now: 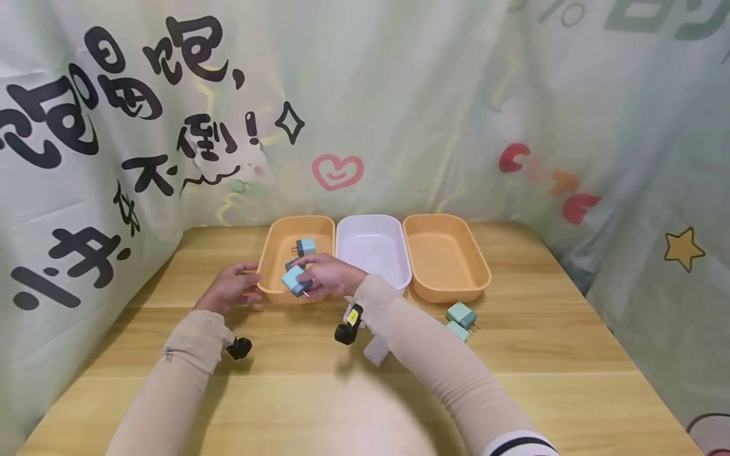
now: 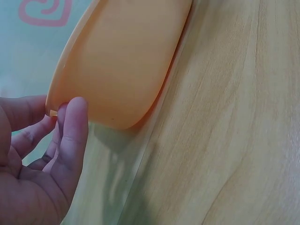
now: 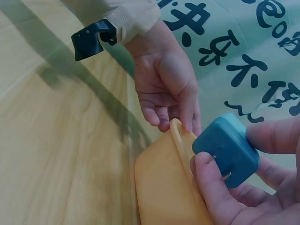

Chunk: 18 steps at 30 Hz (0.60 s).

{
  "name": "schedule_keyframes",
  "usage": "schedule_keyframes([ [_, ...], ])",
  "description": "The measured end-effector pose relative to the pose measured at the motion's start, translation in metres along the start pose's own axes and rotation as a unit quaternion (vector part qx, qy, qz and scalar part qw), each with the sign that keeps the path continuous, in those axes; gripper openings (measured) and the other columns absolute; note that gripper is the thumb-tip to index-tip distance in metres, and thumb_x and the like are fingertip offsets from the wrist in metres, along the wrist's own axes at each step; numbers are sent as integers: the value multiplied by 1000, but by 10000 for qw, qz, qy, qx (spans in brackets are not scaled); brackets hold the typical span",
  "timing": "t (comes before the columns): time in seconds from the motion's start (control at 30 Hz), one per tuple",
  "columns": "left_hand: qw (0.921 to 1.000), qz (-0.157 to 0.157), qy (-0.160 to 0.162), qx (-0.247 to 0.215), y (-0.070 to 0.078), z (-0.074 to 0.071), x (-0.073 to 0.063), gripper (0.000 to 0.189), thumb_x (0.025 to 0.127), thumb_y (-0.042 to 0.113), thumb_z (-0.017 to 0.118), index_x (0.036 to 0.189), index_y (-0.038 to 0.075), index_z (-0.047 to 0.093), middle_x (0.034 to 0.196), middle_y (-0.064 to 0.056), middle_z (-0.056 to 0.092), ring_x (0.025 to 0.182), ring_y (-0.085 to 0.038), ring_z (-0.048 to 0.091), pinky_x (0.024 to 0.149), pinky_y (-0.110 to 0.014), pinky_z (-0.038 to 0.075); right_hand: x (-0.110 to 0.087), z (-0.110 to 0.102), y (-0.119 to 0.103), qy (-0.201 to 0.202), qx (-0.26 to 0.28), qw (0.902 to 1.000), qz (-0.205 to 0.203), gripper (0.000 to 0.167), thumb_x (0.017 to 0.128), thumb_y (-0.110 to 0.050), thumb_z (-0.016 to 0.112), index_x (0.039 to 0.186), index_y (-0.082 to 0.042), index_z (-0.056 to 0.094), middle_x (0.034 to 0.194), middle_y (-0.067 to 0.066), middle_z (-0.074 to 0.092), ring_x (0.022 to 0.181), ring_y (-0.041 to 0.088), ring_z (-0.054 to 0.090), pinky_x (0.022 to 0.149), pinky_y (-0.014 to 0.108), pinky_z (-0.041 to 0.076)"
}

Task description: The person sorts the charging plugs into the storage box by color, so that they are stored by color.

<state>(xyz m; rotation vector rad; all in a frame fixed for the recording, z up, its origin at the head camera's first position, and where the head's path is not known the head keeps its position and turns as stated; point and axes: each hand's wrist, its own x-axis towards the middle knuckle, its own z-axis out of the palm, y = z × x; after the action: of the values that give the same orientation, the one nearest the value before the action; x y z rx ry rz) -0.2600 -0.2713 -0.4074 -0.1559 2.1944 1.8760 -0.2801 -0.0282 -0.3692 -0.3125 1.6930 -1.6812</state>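
My left hand [image 1: 230, 288] holds the rim of the left orange tray [image 1: 274, 296] at its near left corner. In the left wrist view, the thumb and fingers [image 2: 75, 126] pinch that rim. A blue plug-in charger [image 1: 294, 278] is pinched in my right hand [image 1: 331, 275], above the near side of the same tray. Metal prongs stick out of the charger [image 3: 227, 150] in the right wrist view. Inside the left tray lies another blue charger [image 1: 305, 247]. One more is partly hidden behind the held one.
A white tray [image 1: 376, 244] stands in the middle, with a second orange tray [image 1: 447, 253] to its right. Two pale green chargers [image 1: 461, 314] lie before the right tray. On the table, a whitish charger [image 1: 376, 350] is partly covered by the right forearm. A printed cloth hangs behind.
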Motion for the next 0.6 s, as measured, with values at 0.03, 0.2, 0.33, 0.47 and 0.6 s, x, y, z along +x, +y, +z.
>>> schedule_keyframes([
  [0.03, 10000, -2, 3, -20, 0, 0, 0, 55, 101, 7, 49, 149, -5, 25, 122, -28, 51, 89, -21, 61, 73, -31, 59, 0, -1, 0, 9, 31, 10000, -6, 47, 95, 4, 52, 140, 1, 44, 104, 18, 54, 83, 26, 59, 72, 32, 56],
  [0.2, 10000, 15, -36, -48, -1, -1, 1, 56, 101, 8, 49, 149, -5, 24, 122, -27, 51, 87, -18, 61, 74, -31, 59, 3, -6, -2, 194, 320, 9993, 10, 47, 95, 4, 51, 141, 0, 43, 102, 19, 54, 82, 26, 59, 62, 24, 55],
  [0.33, 10000, 60, -55, 5, -1, -2, 0, 56, 101, 8, 48, 149, -6, 23, 124, -28, 49, 89, -18, 61, 75, -30, 58, 6, -10, -3, 356, 640, 9973, 18, 49, 95, 2, 51, 143, -2, 41, 104, 19, 53, 82, 25, 58, 62, 21, 55],
  [0.47, 10000, 55, -32, 23, -1, -2, 0, 55, 101, 7, 47, 148, -7, 24, 127, -31, 47, 90, -19, 62, 75, -31, 59, 8, -15, -3, 471, 822, 9955, 48, 53, 96, 0, 50, 147, -2, 36, 105, 18, 52, 81, 24, 58, 62, 20, 54],
  [0.6, 10000, 45, -13, 17, -2, -1, 0, 54, 101, 7, 48, 148, -6, 26, 128, -32, 47, 90, -20, 62, 76, -31, 59, 10, -19, -3, 619, 1047, 9925, 81, 51, 98, -3, 48, 147, -3, 35, 105, 18, 52, 81, 23, 57, 62, 20, 54],
])
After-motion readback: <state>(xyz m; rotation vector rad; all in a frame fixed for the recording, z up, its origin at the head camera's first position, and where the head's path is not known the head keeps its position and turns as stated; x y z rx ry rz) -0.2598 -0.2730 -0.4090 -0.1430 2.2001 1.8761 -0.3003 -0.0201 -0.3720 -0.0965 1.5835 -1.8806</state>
